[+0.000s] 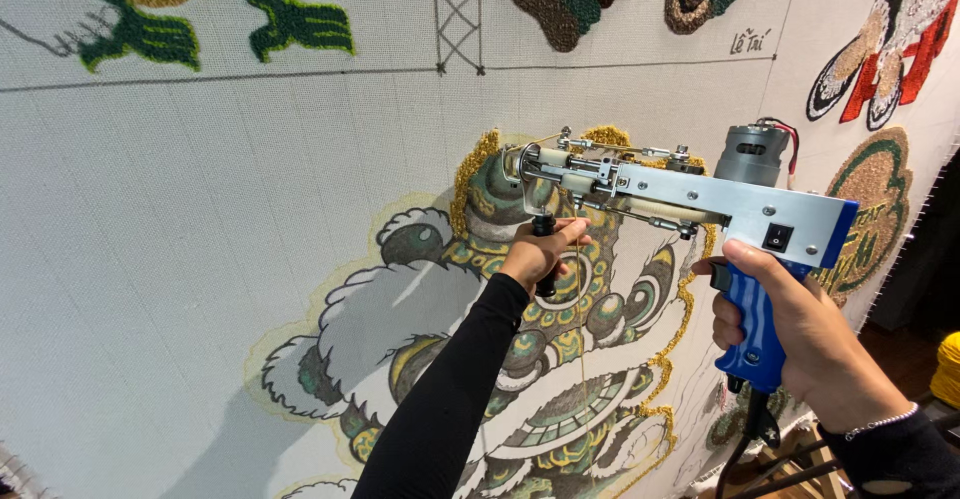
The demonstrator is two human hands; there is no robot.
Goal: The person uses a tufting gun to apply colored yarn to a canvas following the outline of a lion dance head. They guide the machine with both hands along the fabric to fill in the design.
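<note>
Stretched grey cloth (200, 209) fills the wall ahead of you, with a half-tufted lion-dance head (540, 379) drawn on it. Your tufting gun (680, 194) is raised against that drawing, its needle end at the gold yarn fringe, where the tip itself is hard to make out. It has a bare metal body, a grey motor on top and a blue grip. Your right hand (790, 329) is wrapped tight around the blue grip, hiding most of it. Your left hand (540, 252) is closed on the black front handle (545, 227). Other tufted pieces run off the picture's top and right edges.
</note>
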